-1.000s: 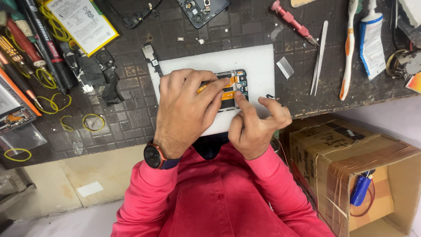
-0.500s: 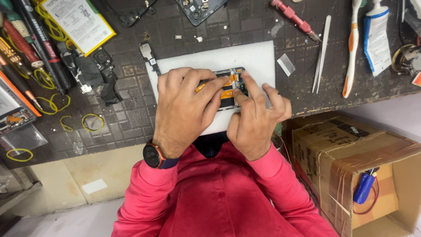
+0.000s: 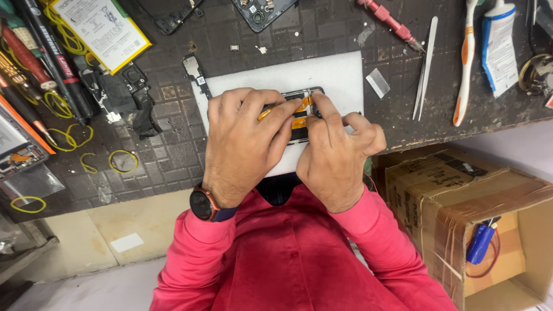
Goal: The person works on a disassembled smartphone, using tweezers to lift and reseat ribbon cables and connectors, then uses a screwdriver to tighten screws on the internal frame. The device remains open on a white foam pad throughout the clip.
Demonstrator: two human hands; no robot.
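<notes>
An opened phone (image 3: 299,112) with orange flex cables lies on a white foam pad (image 3: 340,72) on the dark workbench. My left hand (image 3: 242,144) covers its left part, fingers curled over it and pressing down. My right hand (image 3: 337,150) rests on its right side, the index finger reaching onto the orange cables. Most of the phone is hidden under both hands. A watch sits on my left wrist, and my sleeves are red.
Tweezers (image 3: 425,66), a red screwdriver (image 3: 389,22), a toothbrush (image 3: 466,63) and a tube (image 3: 498,49) lie to the right. A battery (image 3: 98,29), black parts and yellow rubber bands (image 3: 122,161) lie left. An open cardboard box (image 3: 478,213) stands below the bench edge.
My right hand has moved up from the pad's lower edge onto the phone beside my left hand, its index finger now on the orange cables. The left hand has stayed put.
</notes>
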